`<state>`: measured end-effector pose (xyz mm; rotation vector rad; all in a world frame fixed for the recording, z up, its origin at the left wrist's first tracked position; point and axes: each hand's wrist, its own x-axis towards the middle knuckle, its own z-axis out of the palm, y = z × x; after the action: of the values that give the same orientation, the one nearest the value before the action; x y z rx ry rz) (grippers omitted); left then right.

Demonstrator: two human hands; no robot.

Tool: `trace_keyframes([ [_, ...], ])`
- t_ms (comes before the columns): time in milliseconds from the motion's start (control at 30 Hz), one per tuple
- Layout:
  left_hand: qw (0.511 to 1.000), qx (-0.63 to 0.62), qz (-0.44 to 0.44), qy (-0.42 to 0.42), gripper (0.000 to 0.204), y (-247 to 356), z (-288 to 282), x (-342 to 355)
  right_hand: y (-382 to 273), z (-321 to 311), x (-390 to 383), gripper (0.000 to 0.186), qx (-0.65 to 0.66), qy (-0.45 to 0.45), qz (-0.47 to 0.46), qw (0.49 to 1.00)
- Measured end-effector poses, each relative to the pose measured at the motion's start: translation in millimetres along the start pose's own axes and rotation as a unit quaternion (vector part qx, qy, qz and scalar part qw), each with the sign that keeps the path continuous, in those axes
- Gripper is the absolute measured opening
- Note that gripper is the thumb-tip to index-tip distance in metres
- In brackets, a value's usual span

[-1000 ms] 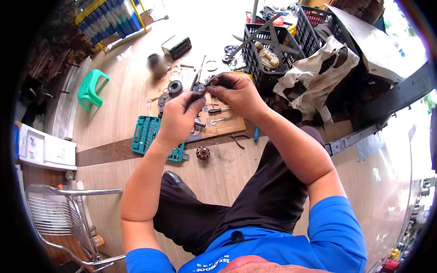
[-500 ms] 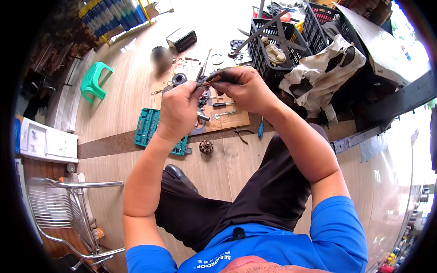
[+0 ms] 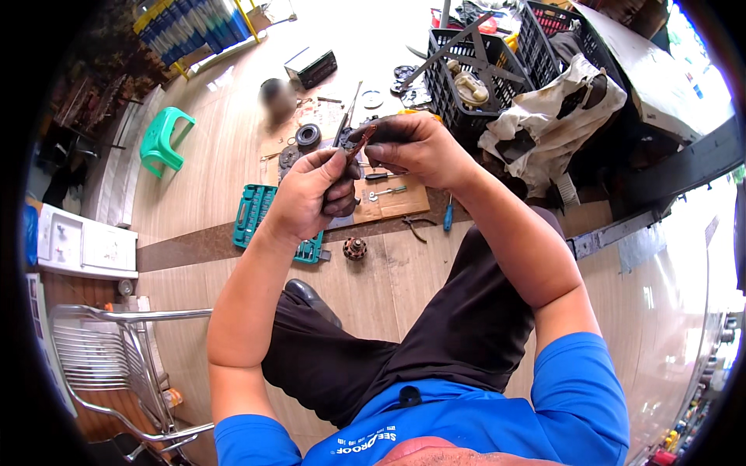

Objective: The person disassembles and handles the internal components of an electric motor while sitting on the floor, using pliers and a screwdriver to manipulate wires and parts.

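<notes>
Both my hands are raised over a cardboard sheet (image 3: 408,203) spread with metal parts. My left hand (image 3: 307,190) is closed, its thumb and fingers gripping the lower end of a reddish-brown bundle of copper wires (image 3: 361,142). From the other side, the blackened fingertips of my right hand (image 3: 416,147) pinch the bundle near its top. Whatever the wires join lies hidden behind my left fingers. Beyond my hands lie a black ring-shaped part (image 3: 308,137) and a screwdriver with a black handle (image 3: 381,176).
An open green socket case (image 3: 252,213) lies left of the cardboard. A round copper-and-metal rotor (image 3: 354,248), pliers (image 3: 420,226) and a blue-handled screwdriver (image 3: 448,217) lie nearer me. Black crates (image 3: 497,78) stand far right; a green stool (image 3: 166,138) stands left.
My left hand has turned, and its curled fingers now show. The copper wires stand more upright between my hands. My right hand stays close to its earlier place.
</notes>
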<state>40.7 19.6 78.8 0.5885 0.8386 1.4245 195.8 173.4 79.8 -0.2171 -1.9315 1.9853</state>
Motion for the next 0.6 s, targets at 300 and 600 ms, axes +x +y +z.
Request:
trace_keyframes([
  [300,0.869,0.422,0.207,0.156,0.016,-6,14,3,2,5,1,0.016,-0.031,0.069,-0.028,0.997],
  [600,0.617,0.657,0.389,0.190,0.012,-14,10,8,0,11,-2,0.014,-0.021,0.110,-0.048,0.993],
])
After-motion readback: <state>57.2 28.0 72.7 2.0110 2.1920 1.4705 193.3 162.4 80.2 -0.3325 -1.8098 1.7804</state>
